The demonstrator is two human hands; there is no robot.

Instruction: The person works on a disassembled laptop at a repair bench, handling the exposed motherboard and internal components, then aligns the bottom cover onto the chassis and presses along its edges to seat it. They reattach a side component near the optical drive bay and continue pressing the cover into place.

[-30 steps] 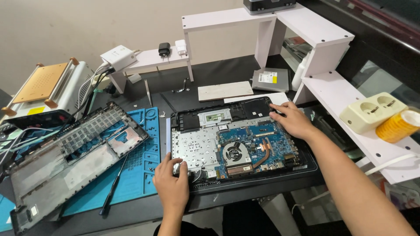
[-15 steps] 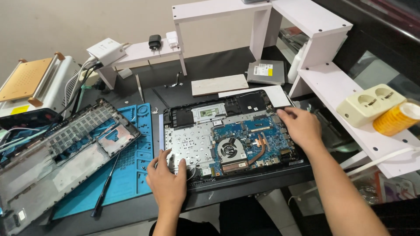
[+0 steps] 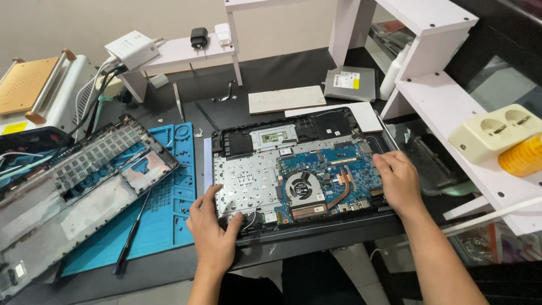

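Observation:
An opened laptop base (image 3: 265, 175) lies bottom-up on the dark table, showing a blue circuit board (image 3: 333, 166), a round fan (image 3: 302, 186) and a silver metal plate. My left hand (image 3: 214, 229) rests on its near left corner, fingers spread on the silver plate. At the right edge of the laptop my right hand (image 3: 398, 181) lies flat, fingertips on the blue board. Neither hand holds a tool.
The removed bottom cover (image 3: 84, 181) lies on a blue work mat (image 3: 169, 209) at left, with a black pry tool (image 3: 131, 234) beside it. An optical drive (image 3: 350, 83) and a white panel (image 3: 287, 99) sit behind the laptop. White shelves (image 3: 440, 85) with a socket strip (image 3: 497, 133) stand at right.
My right hand slid from the laptop's far right corner down toward its right side. The left hand stayed on the near left corner. The view shifted closer.

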